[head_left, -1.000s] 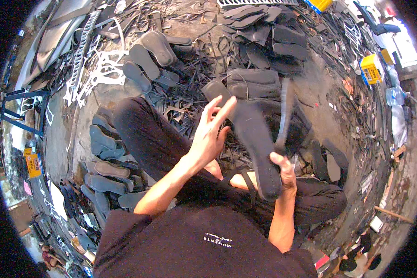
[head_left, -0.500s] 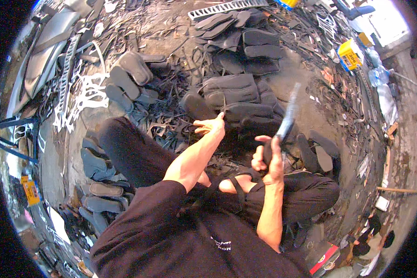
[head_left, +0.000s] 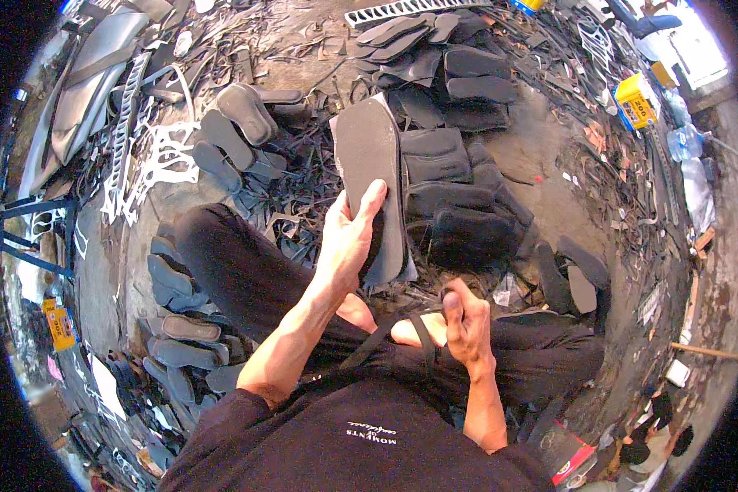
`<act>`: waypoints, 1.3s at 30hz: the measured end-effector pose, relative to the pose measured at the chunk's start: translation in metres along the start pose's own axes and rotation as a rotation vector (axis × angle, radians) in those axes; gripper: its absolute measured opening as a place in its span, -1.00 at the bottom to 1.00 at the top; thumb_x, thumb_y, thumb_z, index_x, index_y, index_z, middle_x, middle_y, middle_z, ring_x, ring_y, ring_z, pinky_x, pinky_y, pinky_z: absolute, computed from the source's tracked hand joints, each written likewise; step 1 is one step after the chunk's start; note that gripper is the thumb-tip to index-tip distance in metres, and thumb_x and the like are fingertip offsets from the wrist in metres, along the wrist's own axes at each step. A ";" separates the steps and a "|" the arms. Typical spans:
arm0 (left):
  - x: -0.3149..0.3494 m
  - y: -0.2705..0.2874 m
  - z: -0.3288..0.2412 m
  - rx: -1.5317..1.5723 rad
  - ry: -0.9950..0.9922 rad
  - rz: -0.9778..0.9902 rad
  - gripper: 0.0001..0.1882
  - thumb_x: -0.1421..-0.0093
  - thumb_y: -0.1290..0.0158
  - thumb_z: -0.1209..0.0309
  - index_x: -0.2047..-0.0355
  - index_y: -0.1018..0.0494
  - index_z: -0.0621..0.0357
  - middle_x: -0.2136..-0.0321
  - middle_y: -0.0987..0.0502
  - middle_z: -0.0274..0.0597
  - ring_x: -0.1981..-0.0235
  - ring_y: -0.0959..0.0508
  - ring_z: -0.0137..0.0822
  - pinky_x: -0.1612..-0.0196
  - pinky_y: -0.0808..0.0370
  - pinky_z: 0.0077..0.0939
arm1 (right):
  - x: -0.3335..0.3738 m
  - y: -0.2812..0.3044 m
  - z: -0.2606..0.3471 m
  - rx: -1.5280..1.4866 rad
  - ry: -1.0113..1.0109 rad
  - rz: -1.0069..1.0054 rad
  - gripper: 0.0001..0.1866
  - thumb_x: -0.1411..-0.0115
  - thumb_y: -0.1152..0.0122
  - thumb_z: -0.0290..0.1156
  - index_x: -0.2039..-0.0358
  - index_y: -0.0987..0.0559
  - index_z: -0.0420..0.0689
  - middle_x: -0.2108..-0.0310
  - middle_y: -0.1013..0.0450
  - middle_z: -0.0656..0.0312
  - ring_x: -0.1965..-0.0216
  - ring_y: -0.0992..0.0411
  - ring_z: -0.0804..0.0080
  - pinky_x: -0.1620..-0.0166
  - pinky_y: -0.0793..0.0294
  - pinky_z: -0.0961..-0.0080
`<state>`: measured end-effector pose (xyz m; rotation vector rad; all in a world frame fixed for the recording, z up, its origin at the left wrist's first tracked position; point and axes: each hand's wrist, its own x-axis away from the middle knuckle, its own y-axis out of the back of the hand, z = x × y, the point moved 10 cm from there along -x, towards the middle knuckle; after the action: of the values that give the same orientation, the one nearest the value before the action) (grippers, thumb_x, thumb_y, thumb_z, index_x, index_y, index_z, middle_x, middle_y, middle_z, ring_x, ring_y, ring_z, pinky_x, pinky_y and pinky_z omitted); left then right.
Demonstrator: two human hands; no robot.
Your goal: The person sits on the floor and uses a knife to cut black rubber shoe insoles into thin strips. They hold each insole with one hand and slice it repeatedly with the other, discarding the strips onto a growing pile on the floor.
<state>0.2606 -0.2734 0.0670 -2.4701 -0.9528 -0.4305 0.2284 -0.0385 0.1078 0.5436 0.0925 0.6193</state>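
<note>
Across the worn floor point(head_left: 541, 148), dark trimmings point(head_left: 303, 160) are strewn, with white lattice offcuts point(head_left: 176, 160) heaped at the left. Ahead of the crossed legs point(head_left: 242, 262), a stack of dark soles point(head_left: 436, 154) is piled, rounded, matt and marked with raised outlines. Just left of that stack, clear of the floor, a long charcoal sole point(head_left: 367, 148) is held by the left hand point(head_left: 343, 238). It can be judged light and springy, like dense foam: stiff enough to be held out without sagging, grippy rather than slippery, and hardly fragile (though the rough, pale-flecked left edge might crumble). It is best taken by its nearer half, where the thumb is pressed over the face; most of the fingers are hidden behind. Beneath it, a pale edge point(head_left: 411, 269) is partly exposed. In the right hand point(head_left: 469, 324), curled tight above the lap, a dark rounded end, perhaps a handle point(head_left: 450, 298), is gripped; the rest cannot be made out.
</note>
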 end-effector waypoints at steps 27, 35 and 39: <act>0.025 0.026 -0.031 -0.004 -0.026 -0.076 -0.53 -0.40 -0.25 0.02 -0.03 -0.60 0.17 0.19 -0.68 -0.31 0.29 -0.61 -0.50 0.19 -0.59 -0.48 | -0.022 -0.038 0.055 -0.176 -0.025 0.055 -0.56 -0.46 -0.23 0.00 0.02 -0.59 -0.18 0.43 -0.60 0.10 0.39 -0.58 0.32 0.29 -0.53 0.29; 0.033 0.015 -0.038 -0.091 -0.007 0.051 -0.46 -0.34 -0.30 -0.01 -0.10 -0.55 0.15 0.22 -0.68 -0.29 0.35 -0.64 -0.42 0.26 -0.62 -0.41 | 0.002 -0.029 0.018 0.096 0.035 -0.155 -0.61 -0.51 0.03 -0.02 0.10 -0.56 -0.10 0.54 -0.44 -0.01 0.50 -0.51 -0.02 0.38 -0.43 0.10; 0.057 -0.012 -0.045 -0.173 0.030 0.344 -0.51 -0.14 -0.51 0.17 0.02 -0.66 0.18 0.26 -0.72 -0.28 0.29 -0.66 -0.48 0.16 -0.63 -0.47 | -0.058 -0.015 0.030 -0.121 -0.095 -0.037 -0.52 -0.59 0.10 0.04 0.27 -0.49 -0.10 0.59 -0.31 0.23 0.57 -0.32 0.41 0.45 -0.31 0.33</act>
<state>0.2877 -0.2575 0.1338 -2.7057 -0.4789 -0.4452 0.1967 -0.0962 0.1214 0.4525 -0.0243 0.5588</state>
